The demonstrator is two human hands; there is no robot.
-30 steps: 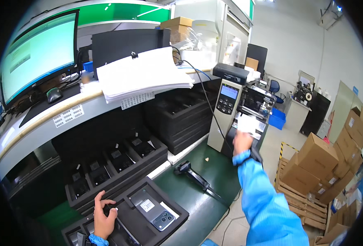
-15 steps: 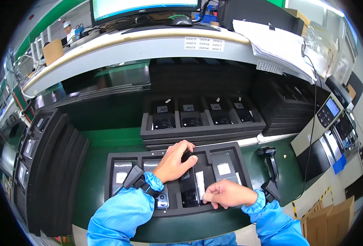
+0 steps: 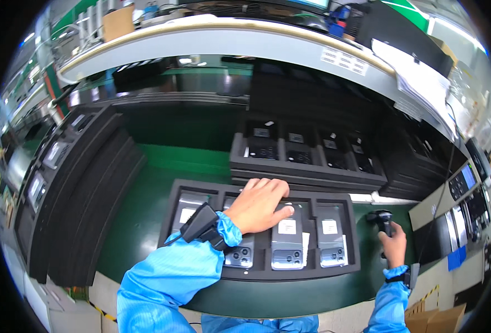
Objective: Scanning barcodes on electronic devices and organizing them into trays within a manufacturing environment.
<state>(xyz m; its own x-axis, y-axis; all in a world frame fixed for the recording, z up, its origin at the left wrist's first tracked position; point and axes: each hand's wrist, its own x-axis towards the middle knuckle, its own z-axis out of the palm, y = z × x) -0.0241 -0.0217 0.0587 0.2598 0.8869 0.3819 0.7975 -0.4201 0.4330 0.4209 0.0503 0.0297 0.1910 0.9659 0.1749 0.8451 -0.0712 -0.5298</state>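
Below, four phones (image 3: 287, 237) under left hand (image 3: 261, 204).

Sleeves: bright blue smooth fabric on both forearms, gathered into elastic cuffs at the wrists. Left hand (image 3: 261, 204): bare; black boxy device strapped just behind the wrist. Right hand (image 3: 393, 244): bare; dark band with small grey module at the cuff.

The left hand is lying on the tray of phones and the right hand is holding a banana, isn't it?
Not quite. The left hand does lie on the tray of phones, but the right hand holds a black handheld scanner, not a banana. The head view shows it.
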